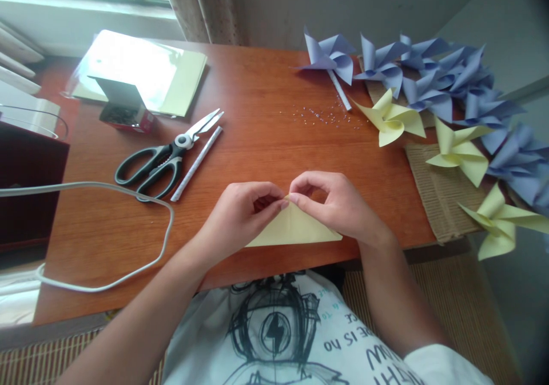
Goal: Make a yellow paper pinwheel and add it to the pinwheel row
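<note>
At the near edge of the wooden table (266,116), our left hand (240,216) and right hand (338,205) meet over a pale yellow sheet of paper (294,230) folded into a triangle, fingertips of both pinched narrowly on its top corner. The sheet lies flat on the table just in front of us, its lower edge close to the table's rim. We judge it light and thin — easy to crease, easy to tear or crumple, and likely to slide on the smooth wood — so the corners and folded edges look like the places to grip it.

To the left lie black-handled scissors (165,156), blades closed, with a thin white stick (197,163) just beside them and a grey cable (128,236) looping across the wood. Farther back, a small red box (126,113) stands with its lid up; something dark and small fills it, too blurred to tell what. Behind it rests a clear packet of yellow sheets (141,70). On the right, finished pinwheels (429,87) — blue and yellow — crowd a ribbed mat (437,196), and tiny beads (321,116) are scattered near them.
</note>
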Action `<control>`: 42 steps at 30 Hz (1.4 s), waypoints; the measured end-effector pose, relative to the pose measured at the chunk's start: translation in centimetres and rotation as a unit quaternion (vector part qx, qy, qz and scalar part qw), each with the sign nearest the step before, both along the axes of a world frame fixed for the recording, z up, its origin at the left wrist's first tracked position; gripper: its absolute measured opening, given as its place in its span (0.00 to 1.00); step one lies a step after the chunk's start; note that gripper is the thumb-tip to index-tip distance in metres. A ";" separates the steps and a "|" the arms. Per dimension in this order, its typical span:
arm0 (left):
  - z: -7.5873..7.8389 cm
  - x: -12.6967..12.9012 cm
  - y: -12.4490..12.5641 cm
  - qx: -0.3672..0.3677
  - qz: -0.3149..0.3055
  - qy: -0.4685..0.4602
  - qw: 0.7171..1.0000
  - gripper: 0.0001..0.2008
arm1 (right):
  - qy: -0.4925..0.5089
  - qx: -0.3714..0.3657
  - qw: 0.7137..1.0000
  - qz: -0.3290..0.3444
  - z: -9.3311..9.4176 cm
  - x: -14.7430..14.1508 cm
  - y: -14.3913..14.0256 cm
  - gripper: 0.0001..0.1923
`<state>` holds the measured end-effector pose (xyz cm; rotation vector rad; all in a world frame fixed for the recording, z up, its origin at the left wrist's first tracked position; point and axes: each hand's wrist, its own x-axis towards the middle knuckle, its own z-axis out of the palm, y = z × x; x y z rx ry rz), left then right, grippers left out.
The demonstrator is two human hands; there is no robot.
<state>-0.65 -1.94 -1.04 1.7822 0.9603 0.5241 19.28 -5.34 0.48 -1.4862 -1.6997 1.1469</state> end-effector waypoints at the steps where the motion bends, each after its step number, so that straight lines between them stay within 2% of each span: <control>1: 0.0 0.0 0.0 0.002 -0.001 0.002 1.000 0.11 | -0.004 0.002 1.000 0.010 0.1 0.1 0.1 0.04; 5: 0.1 0.0 0.0 0.006 0.000 0.003 1.000 0.10 | -0.005 0.008 1.000 0.028 0.2 0.3 0.4 0.04; 12: -0.3 -0.1 0.2 0.032 -0.013 0.023 0.999 0.11 | -0.015 0.037 0.999 0.008 0.0 0.0 0.5 0.05; 15: 0.3 -0.1 -0.2 0.133 -0.001 0.113 0.985 0.10 | -0.021 0.041 0.999 -0.022 -0.6 0.0 0.9 0.05; 18: 1.6 0.1 -1.8 0.304 0.033 0.242 0.921 0.15 | -0.037 0.051 0.997 -0.046 -1.5 0.1 1.8 0.05; 20: 2.3 0.4 -3.3 0.368 0.016 0.248 0.896 0.17 | -0.052 0.066 0.995 -0.054 -2.2 0.2 2.6 0.05; 22: 2.4 0.8 -4.8 0.403 -0.018 0.238 0.883 0.18 | -0.070 0.086 0.992 -0.060 -2.7 0.2 3.4 0.05; 26: 0.9 1.4 -6.9 0.402 -0.074 0.285 0.867 0.22 | -0.108 0.115 0.985 -0.071 -3.3 -0.2 4.3 0.06; 30: -0.4 1.6 -7.5 0.377 -0.086 0.326 0.863 0.28 | -0.129 0.135 0.980 -0.075 -3.7 -0.5 4.4 0.07; 42: -1.1 1.6 -7.8 0.344 -0.101 0.337 0.870 0.35 | -0.162 0.150 0.973 -0.070 -4.1 -0.5 4.4 0.07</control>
